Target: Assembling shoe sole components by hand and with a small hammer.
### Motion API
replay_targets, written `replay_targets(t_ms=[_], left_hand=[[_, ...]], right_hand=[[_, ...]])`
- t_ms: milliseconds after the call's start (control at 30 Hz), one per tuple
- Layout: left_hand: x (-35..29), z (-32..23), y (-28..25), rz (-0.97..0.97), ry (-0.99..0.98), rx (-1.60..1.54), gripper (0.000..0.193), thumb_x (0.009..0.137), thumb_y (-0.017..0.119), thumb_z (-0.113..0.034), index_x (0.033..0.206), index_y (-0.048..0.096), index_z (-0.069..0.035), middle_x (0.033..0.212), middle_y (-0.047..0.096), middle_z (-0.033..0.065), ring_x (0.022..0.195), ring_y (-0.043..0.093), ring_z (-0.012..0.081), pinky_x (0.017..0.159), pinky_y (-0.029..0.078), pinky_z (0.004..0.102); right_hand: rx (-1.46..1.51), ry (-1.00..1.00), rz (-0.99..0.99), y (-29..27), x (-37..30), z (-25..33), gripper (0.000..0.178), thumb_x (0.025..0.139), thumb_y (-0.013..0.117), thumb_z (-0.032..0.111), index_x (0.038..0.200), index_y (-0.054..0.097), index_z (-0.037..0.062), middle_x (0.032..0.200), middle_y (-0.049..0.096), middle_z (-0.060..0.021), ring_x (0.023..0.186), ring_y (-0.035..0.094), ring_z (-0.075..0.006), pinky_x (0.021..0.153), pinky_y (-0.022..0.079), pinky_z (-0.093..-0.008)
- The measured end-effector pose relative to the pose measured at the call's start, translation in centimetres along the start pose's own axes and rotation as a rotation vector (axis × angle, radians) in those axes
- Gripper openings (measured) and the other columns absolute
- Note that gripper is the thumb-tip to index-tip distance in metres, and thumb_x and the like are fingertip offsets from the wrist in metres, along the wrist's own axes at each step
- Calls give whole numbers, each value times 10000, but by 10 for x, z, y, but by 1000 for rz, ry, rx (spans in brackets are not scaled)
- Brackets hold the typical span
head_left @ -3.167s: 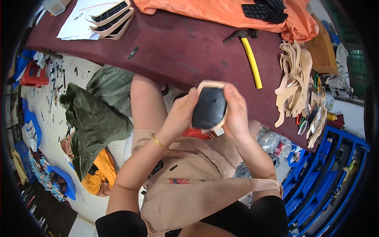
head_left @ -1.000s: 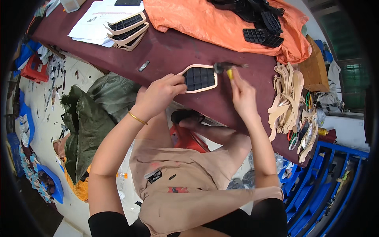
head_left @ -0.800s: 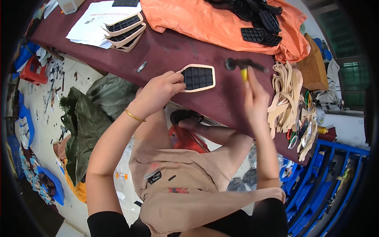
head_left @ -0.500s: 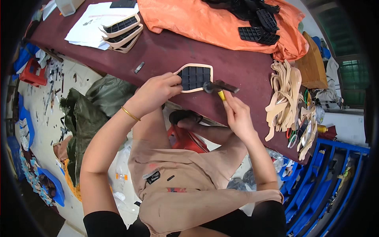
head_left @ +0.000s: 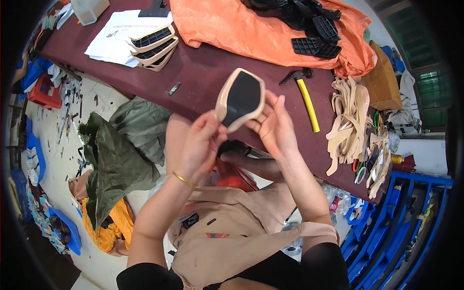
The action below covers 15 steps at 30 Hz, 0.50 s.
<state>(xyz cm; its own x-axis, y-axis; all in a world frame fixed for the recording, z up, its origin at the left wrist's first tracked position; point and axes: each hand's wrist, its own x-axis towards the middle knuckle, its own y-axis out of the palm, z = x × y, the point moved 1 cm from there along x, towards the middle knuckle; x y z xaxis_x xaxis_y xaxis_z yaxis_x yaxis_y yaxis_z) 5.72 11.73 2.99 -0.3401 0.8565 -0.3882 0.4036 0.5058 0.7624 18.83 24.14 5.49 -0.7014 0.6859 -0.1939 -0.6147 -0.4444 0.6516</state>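
Observation:
Between my two hands a black plastic panel with beige edging point(head_left: 243, 98) is raised off the table's near edge, its smooth dark face turned up. My left hand point(head_left: 202, 145) pinches its lower left corner between thumb and fingers. Along the lower right side, my right hand point(head_left: 275, 123) has its fingers curled on the rim, palm showing and thumb sticking up. A hammer point(head_left: 308, 102) with a yellow handle lies on the table just right of that hand. Several similar edged panels point(head_left: 153, 48) are stacked on white paper point(head_left: 110, 36), ribbed sides up.
The dark red table point(head_left: 203, 67) bears an orange sheet point(head_left: 227, 24) with black ribbed panels point(head_left: 316, 44), and a bunch of beige strips point(head_left: 347, 123) at right. A small dark metal bar point(head_left: 174, 88) lies near the edge. Blue racks point(head_left: 382, 227) stand right; green sacking point(head_left: 113, 169) lies left.
My right hand has let go of the hammer, which now lies on the table. The panel has been lifted and turned from ribbed side to smooth side, with both hands on it.

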Motion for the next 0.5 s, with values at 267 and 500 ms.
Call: replay_targets(t_ms=[267, 500], left_hand=[[-28, 11, -16, 221, -18, 261, 250, 947, 516, -241, 1053, 554, -18, 838, 650, 77, 645, 598, 92, 579, 477, 200], [-27, -32, 6, 226, 716, 1262, 407, 824, 615, -58, 1211, 493, -26, 1039, 614, 121, 966, 584, 209, 816, 480, 309]], right_hand=[[28, 228, -256, 6, -5, 5, 284, 948, 499, 257, 1126, 513, 36, 998, 615, -69, 871, 624, -174, 751, 519, -334], [296, 459, -315, -30, -9, -17, 340, 945, 488, 284, 1128, 520, 0, 966, 624, -92, 842, 627, -182, 650, 524, -282]])
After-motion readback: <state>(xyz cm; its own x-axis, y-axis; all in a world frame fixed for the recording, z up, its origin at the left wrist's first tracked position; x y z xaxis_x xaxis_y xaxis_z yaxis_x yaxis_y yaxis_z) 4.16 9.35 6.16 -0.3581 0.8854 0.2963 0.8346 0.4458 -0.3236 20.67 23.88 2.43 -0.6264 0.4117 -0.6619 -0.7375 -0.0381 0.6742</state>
